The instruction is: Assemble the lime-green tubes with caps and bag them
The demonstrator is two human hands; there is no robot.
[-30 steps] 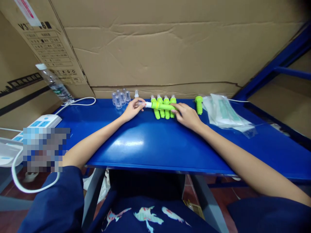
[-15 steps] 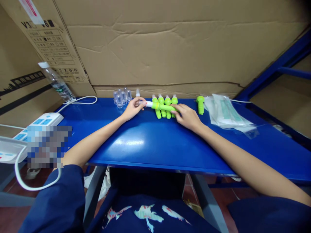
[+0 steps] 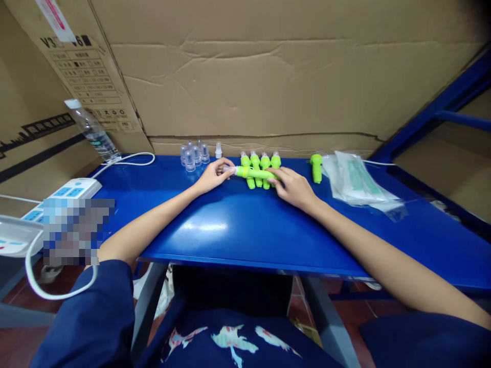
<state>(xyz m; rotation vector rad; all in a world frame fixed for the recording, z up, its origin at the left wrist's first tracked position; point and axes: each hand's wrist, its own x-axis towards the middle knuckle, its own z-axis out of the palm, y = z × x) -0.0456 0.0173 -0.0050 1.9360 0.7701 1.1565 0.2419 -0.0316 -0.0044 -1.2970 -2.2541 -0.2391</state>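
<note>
My right hand (image 3: 293, 187) grips the body of a lime-green pen-like tube (image 3: 255, 172) held sideways over the blue table (image 3: 238, 225). My left hand (image 3: 213, 176) pinches a small clear cap at the tube's left tip. Behind the held tube stands a row of several upright green tubes (image 3: 261, 162) with clear tops. A cluster of clear caps (image 3: 193, 155) sits left of them, with one white-topped cap (image 3: 218, 150) apart. A single green tube (image 3: 316, 167) stands to the right.
Clear plastic bags (image 3: 358, 179) lie at the right. A water bottle (image 3: 92, 131) leans at the back left, near a white power strip (image 3: 63, 197) and its cable (image 3: 126, 159). A cardboard wall (image 3: 249, 76) closes the back. A blue frame (image 3: 441, 110) rises on the right.
The white tip of the held tube is now covered by the clear cap under my left fingers. Both hands stay in nearly the same place.
</note>
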